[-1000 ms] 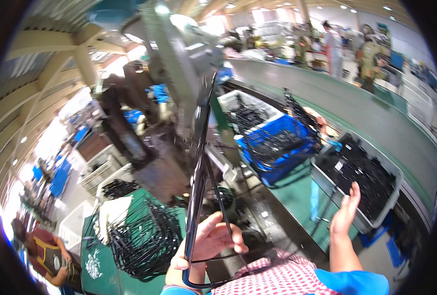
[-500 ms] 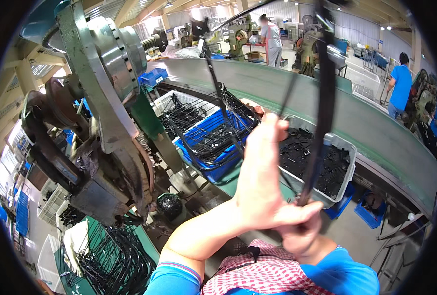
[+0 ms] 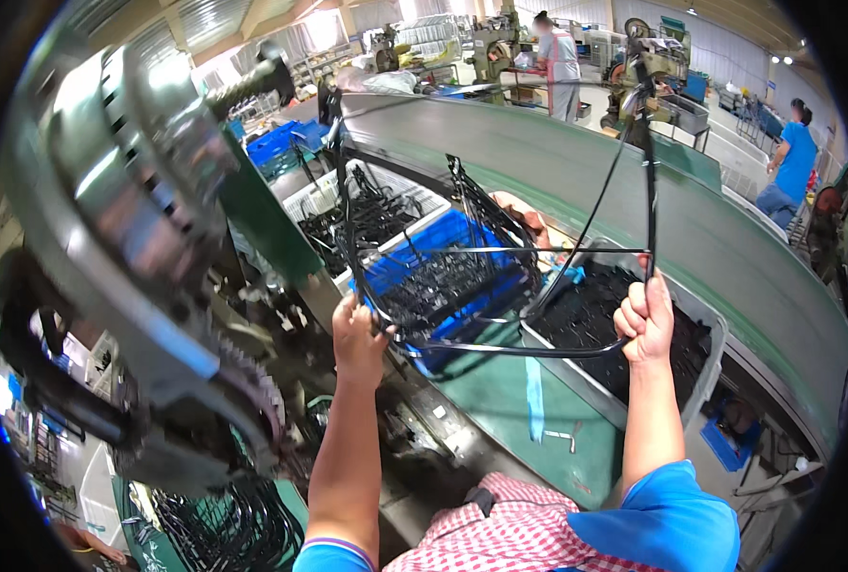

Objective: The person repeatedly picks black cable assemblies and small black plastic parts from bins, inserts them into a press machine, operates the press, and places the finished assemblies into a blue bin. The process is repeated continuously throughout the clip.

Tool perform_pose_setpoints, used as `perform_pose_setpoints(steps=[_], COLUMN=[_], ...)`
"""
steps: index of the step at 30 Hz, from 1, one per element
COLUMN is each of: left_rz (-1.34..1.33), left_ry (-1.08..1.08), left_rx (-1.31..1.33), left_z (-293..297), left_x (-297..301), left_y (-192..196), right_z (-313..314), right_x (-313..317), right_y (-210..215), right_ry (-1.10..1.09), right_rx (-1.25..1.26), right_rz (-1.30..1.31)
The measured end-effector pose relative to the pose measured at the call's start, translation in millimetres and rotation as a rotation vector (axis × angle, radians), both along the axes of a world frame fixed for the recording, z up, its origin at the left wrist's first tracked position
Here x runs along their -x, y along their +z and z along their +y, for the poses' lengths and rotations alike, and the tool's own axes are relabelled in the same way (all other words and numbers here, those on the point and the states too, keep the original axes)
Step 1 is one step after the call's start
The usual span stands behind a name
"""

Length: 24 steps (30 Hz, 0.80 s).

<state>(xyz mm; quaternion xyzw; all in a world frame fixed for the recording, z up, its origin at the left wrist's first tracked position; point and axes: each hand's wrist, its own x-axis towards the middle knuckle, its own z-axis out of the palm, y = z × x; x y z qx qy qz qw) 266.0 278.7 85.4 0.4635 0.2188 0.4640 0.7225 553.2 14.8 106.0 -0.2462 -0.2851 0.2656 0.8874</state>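
A black bent-rod frame (image 3: pixel 519 351), roughly U-shaped with a crossbar, is held up in front of me by both hands. My left hand (image 3: pixel 359 336) is closed round its lower left corner. My right hand (image 3: pixel 647 322) grips the right side, just below the crossbar. Behind the frame stands a blue crate (image 3: pixel 449 232) of small black parts, partly covered by the rods. Beyond my right wrist is a grey bin (image 3: pixel 715 355) filled with black pieces.
A large metal machine with a toothed wheel (image 3: pixel 138 191) looms at left. Black rods (image 3: pixel 228 524) are heaped below it. A white crate (image 3: pixel 435 202) of black parts stands beyond the green table (image 3: pixel 576 419). A green conveyor belt (image 3: pixel 576 162) runs behind. Two people work farther back.
My hands, which were close together with the frame seen at a slant, are now spread apart. The frame has turned to face me broadside. My view has shifted.
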Motion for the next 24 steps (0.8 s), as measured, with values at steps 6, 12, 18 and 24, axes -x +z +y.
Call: perform_pose_setpoints(steps=[6,12,18,24], left_rz=[0.174,0.716,0.942,0.977], left_ry=[0.254,0.554,0.422,0.441], left_rx=[-0.140,-0.510,-0.673,-0.549], left_z=[39.7,80.5,104.7,80.5], left_x=[-39.1,-51.6,-46.6,-52.5], left_y=[-24.3,-80.6,-147.0,-135.1], right_z=[165.2,276.2,317.0,309.2], right_x=[-95.8,-154.4,-169.9,-173.7], right_y=[-32.8,-72.6,-151.3,-139.3], right_ry=[-0.384,-0.556,-0.574,-0.689], right_rx=[0.484,0.730,1.189,1.189], right_rz=[-0.166,-0.793,-1.077,-1.180])
